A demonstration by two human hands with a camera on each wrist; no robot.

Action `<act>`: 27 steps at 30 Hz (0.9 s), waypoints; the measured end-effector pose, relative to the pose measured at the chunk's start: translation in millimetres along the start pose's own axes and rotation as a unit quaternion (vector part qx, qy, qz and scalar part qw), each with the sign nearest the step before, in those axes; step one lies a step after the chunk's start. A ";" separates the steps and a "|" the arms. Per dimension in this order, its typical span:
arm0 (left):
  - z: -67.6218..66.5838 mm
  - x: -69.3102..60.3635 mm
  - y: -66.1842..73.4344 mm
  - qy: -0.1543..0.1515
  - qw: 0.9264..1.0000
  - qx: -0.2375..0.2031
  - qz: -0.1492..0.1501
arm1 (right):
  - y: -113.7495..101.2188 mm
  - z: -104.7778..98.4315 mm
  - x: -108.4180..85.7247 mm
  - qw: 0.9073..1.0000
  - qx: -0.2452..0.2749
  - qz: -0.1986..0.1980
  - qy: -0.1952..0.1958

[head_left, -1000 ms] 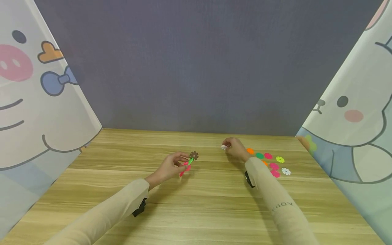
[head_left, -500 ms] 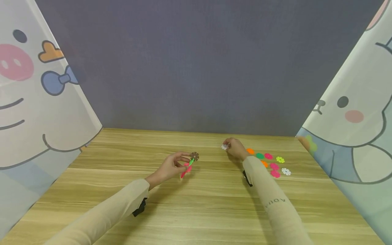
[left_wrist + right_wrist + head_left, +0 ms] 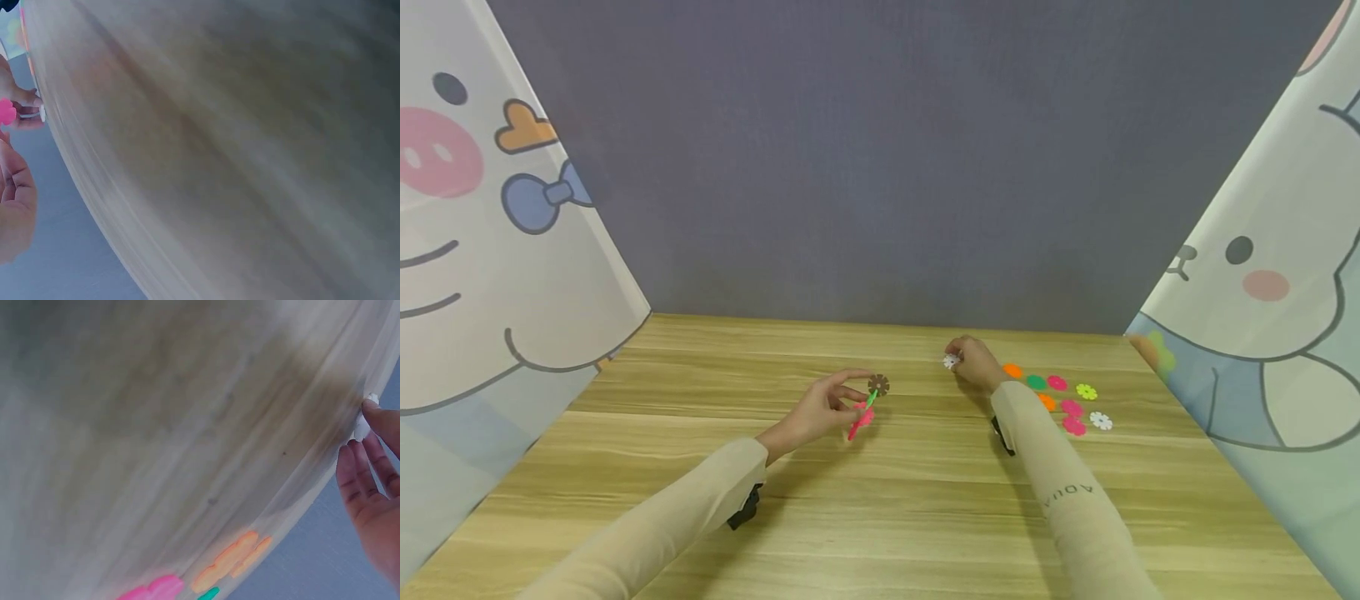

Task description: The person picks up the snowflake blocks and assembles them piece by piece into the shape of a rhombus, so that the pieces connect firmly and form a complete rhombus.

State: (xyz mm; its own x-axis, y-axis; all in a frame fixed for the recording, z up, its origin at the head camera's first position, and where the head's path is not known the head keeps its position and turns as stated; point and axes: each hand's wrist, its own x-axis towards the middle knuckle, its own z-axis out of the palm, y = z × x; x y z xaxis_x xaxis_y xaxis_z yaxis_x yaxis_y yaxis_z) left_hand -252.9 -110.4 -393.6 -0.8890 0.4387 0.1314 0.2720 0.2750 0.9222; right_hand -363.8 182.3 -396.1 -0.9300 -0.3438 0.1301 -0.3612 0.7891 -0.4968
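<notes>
The left hand (image 3: 817, 408) pinches a small group of joined notched discs: a brown one (image 3: 878, 385) at the top, a green one (image 3: 871, 398) seen edge-on, and pink ones (image 3: 866, 416) below. In the left wrist view a pink disc (image 3: 7, 112) shows beside the left hand (image 3: 15, 203). Further right and back, the right hand (image 3: 977, 363) holds a white notched disc (image 3: 951, 362) by its edge, close over the table. That white disc (image 3: 362, 427) is between thumb and fingers of the right hand (image 3: 375, 487) in the right wrist view.
Right of the right hand, loose discs lie on the wooden table (image 3: 880, 517): orange (image 3: 1012, 371), green (image 3: 1036, 382), yellow (image 3: 1086, 391), white (image 3: 1101, 421) and several pink (image 3: 1072, 407). A grey panel (image 3: 880, 167) stands behind, with printed cloths (image 3: 1285, 350) at both sides.
The group of discs in the left hand has turned slightly and moved a little right and down. The right forearm has shifted slightly left, while the white disc faces the head camera more.
</notes>
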 end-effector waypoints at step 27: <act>-4.9 6.5 3.6 -0.026 0.999 -0.018 0.017 | -9.1 -16.7 -19.2 0.995 0.045 -0.080 0.049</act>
State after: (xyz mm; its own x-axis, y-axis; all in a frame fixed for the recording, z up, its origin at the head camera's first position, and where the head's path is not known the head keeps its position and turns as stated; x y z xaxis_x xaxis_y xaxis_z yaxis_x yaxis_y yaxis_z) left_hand -259.5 -110.8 -387.6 -0.8589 0.4913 0.1442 0.2871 0.2291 0.9301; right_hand -343.8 190.2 -379.8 -0.8646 -0.4066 0.2954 -0.5022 0.6784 -0.5363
